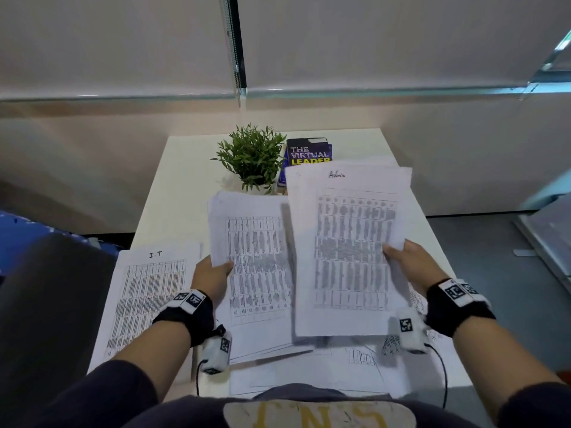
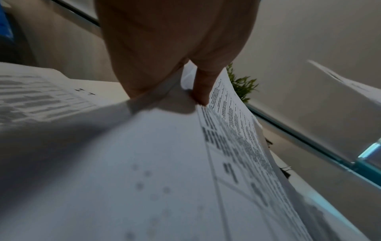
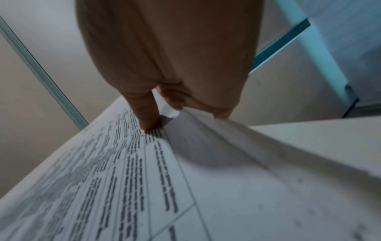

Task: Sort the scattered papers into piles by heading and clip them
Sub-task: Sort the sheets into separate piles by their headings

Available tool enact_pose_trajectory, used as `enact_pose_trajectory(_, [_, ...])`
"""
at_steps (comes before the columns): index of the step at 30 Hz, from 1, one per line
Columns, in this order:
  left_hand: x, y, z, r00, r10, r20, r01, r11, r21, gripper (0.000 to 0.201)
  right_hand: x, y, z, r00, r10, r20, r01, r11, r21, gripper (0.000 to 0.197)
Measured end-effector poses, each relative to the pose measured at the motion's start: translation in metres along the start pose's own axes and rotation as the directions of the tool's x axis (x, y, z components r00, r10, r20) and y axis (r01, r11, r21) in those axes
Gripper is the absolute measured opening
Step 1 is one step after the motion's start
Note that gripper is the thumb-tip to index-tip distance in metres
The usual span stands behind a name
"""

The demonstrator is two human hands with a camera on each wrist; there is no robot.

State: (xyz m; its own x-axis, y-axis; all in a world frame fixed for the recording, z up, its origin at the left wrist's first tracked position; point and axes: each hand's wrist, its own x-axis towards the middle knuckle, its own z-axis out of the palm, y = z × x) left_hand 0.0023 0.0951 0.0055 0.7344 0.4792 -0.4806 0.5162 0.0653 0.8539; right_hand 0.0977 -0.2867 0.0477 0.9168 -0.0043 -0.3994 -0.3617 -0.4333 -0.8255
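Observation:
My right hand pinches the right edge of a printed sheet headed "Admin", held up above the table; its thumb lies on top of the sheet. My left hand grips the left edge of a thin stack of printed sheets, thumb on the upper face. A pile headed "I.T" lies flat at the table's left. More loose sheets lie under the held ones near the front edge. No clip is visible.
A small potted plant and a dark book titled "The Virtual Leader" stand at the back of the white table. A glass partition runs behind it. A dark chair back is at the left.

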Motion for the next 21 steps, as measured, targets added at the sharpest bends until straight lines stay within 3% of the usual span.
enact_pose_trajectory(2, [-0.006,0.011,0.013,0.998,-0.006,0.063,0.009,0.999,-0.052,0.034,-0.004,-0.002,0.023,0.998,0.02,0.067,-0.026,0.996,0.087,0.026])
enact_pose_trajectory(7, [-0.02,0.034,0.043,0.976,-0.02,0.218,0.035,0.997,-0.066,0.015,-0.013,0.0,0.068,0.984,0.094,0.151,-0.105,0.992,0.068,0.025])
enact_pose_trajectory(11, [-0.031,0.038,0.052,0.972,-0.044,0.231,0.06,0.996,-0.062,0.019,-0.019,-0.005,0.08,0.982,0.105,0.16,-0.139,0.966,0.217,0.043])
enact_pose_trajectory(12, [-0.032,0.037,0.053,0.978,-0.044,0.204,0.062,0.995,-0.082,0.025,-0.019,-0.003,0.08,0.982,0.098,0.161,-0.137,0.957,0.255,0.043])
enact_pose_trajectory(15, [-0.034,0.034,0.058,0.988,-0.063,0.139,0.072,0.995,-0.062,0.082,-0.02,-0.005,0.082,0.994,0.023,0.111,-0.044,0.981,0.187,0.048])
enact_pose_trajectory(16, [-0.042,0.039,0.059,0.992,-0.027,0.12,0.03,0.999,-0.025,0.083,-0.018,-0.004,0.083,0.996,-0.006,0.088,-0.005,0.992,0.126,0.046])
enact_pose_trajectory(19, [-0.053,0.051,0.06,0.968,0.214,0.129,-0.223,0.972,0.066,0.05,-0.018,-0.01,0.083,0.995,-0.086,0.05,0.082,0.994,0.078,0.041])
enact_pose_trajectory(21, [-0.051,0.059,0.058,0.951,0.291,0.109,-0.3,0.95,0.085,0.033,-0.019,-0.021,0.082,0.986,-0.167,0.004,0.166,0.981,0.099,0.035])
